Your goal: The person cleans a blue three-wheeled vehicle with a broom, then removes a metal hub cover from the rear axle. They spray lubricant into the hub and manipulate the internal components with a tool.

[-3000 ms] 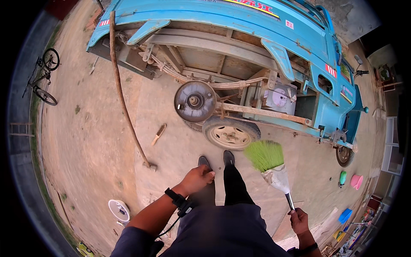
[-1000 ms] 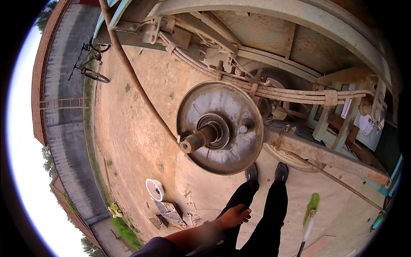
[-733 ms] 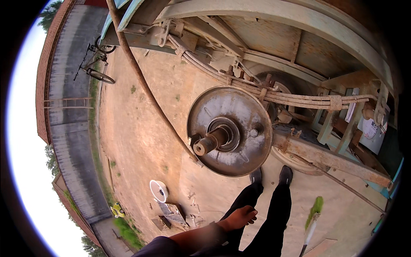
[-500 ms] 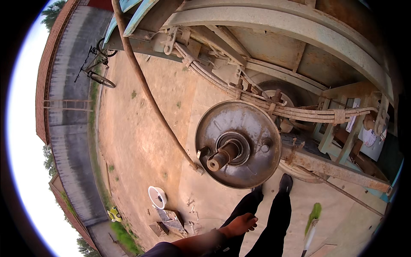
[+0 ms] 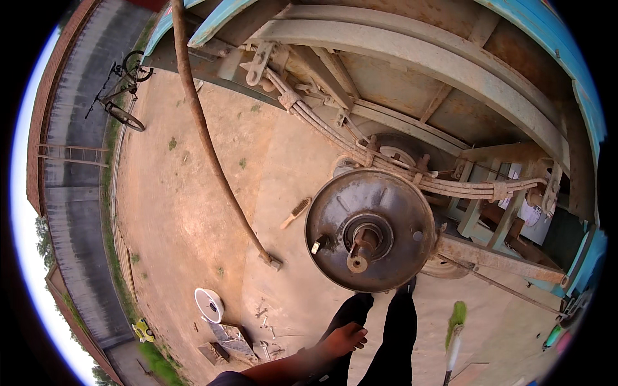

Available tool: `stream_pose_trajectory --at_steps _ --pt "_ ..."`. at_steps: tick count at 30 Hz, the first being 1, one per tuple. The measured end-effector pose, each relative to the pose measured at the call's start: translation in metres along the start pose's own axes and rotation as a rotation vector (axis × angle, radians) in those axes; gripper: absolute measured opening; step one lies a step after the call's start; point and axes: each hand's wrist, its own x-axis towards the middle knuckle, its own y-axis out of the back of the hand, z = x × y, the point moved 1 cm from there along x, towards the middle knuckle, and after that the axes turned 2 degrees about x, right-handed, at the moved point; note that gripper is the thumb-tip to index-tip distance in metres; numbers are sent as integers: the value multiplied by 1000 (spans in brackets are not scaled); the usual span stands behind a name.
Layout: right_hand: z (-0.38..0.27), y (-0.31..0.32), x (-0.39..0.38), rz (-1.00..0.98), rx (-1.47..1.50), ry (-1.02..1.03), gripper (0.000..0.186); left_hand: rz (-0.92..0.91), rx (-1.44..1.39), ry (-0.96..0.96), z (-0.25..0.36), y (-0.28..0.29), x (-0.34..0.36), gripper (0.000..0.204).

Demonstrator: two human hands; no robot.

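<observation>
My left hand (image 5: 346, 339) hangs over my dark trousers, its fingers loosely curled in, with nothing seen in them. It touches no part of the vehicle. Beyond it is a round, greasy metal wheel-hub plate (image 5: 328, 257) with a stub axle (image 5: 364, 248) sticking out of its middle. A small block-like part (image 5: 319, 243) juts from the plate's left side. Above the plate runs a rusty leaf spring (image 5: 460, 186), fixed under the blue-edged vehicle body. My right hand is out of the picture.
A long wooden pole (image 5: 212, 148) leans at the left. On the ground lie a brush (image 5: 297, 212), a white basin (image 5: 207, 305), several wrenches (image 5: 265, 350) and a metal box (image 5: 235, 341). A green-bristled brush (image 5: 456, 325) stands at the right. A bicycle (image 5: 122, 90) leans by the wall.
The view has shifted, so the hub plate sits lower and to the right, and a brush on the ground has come into sight. My left hand stays curled over my legs.
</observation>
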Motion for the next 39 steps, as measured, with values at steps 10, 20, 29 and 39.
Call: stream_pose_trajectory --at_steps 10,20,29,39 --pt "-4 -7 -9 -24 217 -199 29 -54 0 -39 2 7 -17 45" --pt "-48 -12 -33 89 439 -358 45 -47 -25 -57 9 20 -42 40" --pt "-43 -10 -41 64 460 -412 45 -41 -147 -41 -22 8 -37 38" --pt "-49 -13 -37 74 421 -335 43 13 -157 -71 -22 22 -52 40"
